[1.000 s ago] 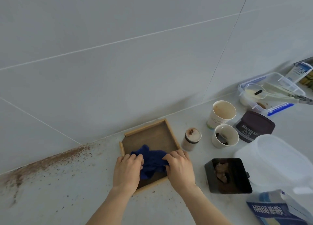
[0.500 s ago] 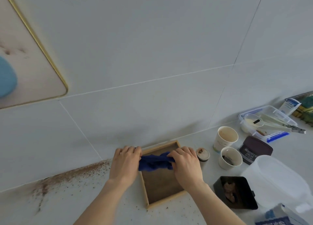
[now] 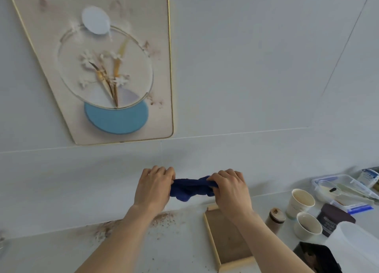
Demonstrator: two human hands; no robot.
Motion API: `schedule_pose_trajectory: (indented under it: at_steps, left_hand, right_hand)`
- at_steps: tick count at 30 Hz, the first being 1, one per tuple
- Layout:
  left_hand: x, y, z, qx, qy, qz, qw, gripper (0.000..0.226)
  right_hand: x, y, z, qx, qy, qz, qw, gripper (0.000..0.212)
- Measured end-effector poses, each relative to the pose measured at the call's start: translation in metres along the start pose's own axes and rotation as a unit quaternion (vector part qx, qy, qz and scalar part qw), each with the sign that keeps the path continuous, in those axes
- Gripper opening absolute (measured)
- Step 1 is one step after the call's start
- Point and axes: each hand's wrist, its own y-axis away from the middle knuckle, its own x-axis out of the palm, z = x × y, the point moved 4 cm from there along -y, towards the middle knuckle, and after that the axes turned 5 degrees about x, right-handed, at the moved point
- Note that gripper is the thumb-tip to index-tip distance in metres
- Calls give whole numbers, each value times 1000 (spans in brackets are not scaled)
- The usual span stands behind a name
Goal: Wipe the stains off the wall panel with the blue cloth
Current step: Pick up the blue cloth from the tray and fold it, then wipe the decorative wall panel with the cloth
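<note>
Both hands share one grip on the dark blue bunched cloth (image 3: 191, 188): the left hand (image 3: 154, 187) is closed on its left end and the right hand (image 3: 229, 187) is closed on its right end, knuckles up, with the fabric stretched and sagging slightly between them. This two-ended hold appears intended to spread or refold the cloth into a usable wiping pad before it meets the wall. The cloth is held in the air in front of the pale tiled wall, clear of the desk (image 3: 61, 252). Above and to the left of the grip hangs the cream, gold-edged wall panel with a floral motif and blue disc (image 3: 162, 67); faint brownish stains (image 3: 155, 102) show near its right edge and lower right area, so the wiping stroke has not yet begun. Below the grip, slightly right, lies the shallow wooden tray (image 3: 225, 237). Below and left, brown powder residue (image 3: 162, 218) lies along the junction of desk and wall. Two paper cups (image 3: 300, 203) stand well to the right of the grip.
</note>
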Motion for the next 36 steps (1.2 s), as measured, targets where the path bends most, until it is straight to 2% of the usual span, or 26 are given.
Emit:
schedule_pose_trajectory:
  at_steps: [10, 17, 19, 21, 23, 24, 28, 32, 33, 34, 36]
  left_hand:
    - [-72, 48, 101, -53, -19, -60, 997, 18]
    - [-100, 60, 126, -67, -17, -90, 994, 13]
    - [-105, 59, 127, -72, 7, -108, 992, 11]
    - [-113, 55, 126, -88, 54, -134, 986, 11]
    - [-124, 48, 123, -107, 113, -156, 976, 12]
    - [-129, 43, 120, -113, 147, -163, 969, 12]
    - [-148, 25, 100, -111, 316, -210, 919, 3]
    - [-159, 11, 78, -103, 392, -260, 876, 7]
    - [-159, 8, 74, -94, 404, -260, 872, 8]
    - [-157, 5, 71, -82, 414, -253, 870, 9]
    - [-152, -2, 68, -60, 434, -228, 870, 13]
  right_hand:
    - [-22, -18, 127, -79, 12, -57, 995, 21]
    - [-34, -25, 164, -92, 9, -56, 994, 21]
    - [-37, -29, 166, -71, -24, -47, 996, 24]
    - [-41, -34, 166, -21, -120, -33, 992, 26]
    - [-47, -39, 164, 59, -267, -21, 962, 29]
    - [-51, -41, 162, 106, -350, -14, 931, 30]
    - [-55, -52, 165, 242, -606, 29, 757, 22]
    - [-54, -58, 177, 225, -755, 96, 608, 28]
    - [-53, -59, 180, 205, -777, 118, 583, 31]
    - [-53, -60, 181, 180, -780, 129, 585, 33]
    - [-53, -64, 174, 159, -742, 96, 645, 29]
